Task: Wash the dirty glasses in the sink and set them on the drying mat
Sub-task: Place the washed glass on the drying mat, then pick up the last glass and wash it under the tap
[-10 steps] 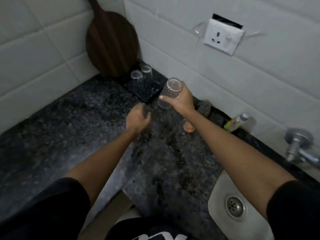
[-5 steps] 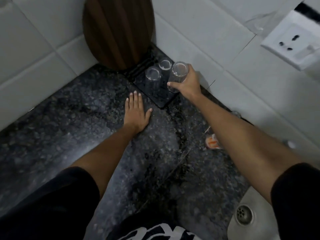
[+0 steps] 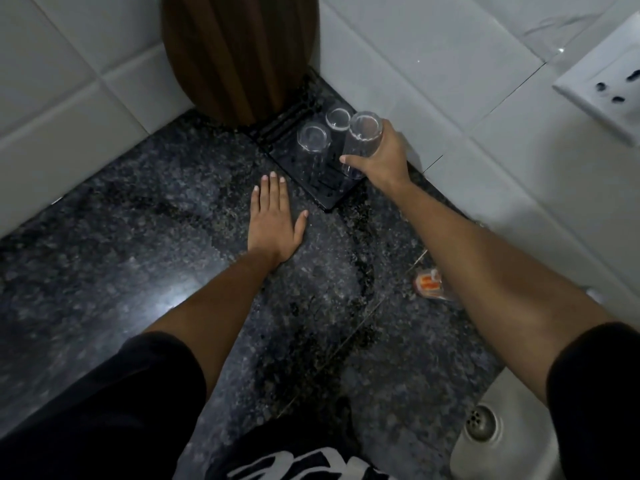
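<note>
A wooden cutting board (image 3: 239, 53) leans in the tiled corner on the granite counter (image 3: 121, 220); a wall socket (image 3: 609, 95) lies far right of the board.

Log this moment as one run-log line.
right hand grips glass over drying mat | left hand flat on counter | two glasses on mat
</note>
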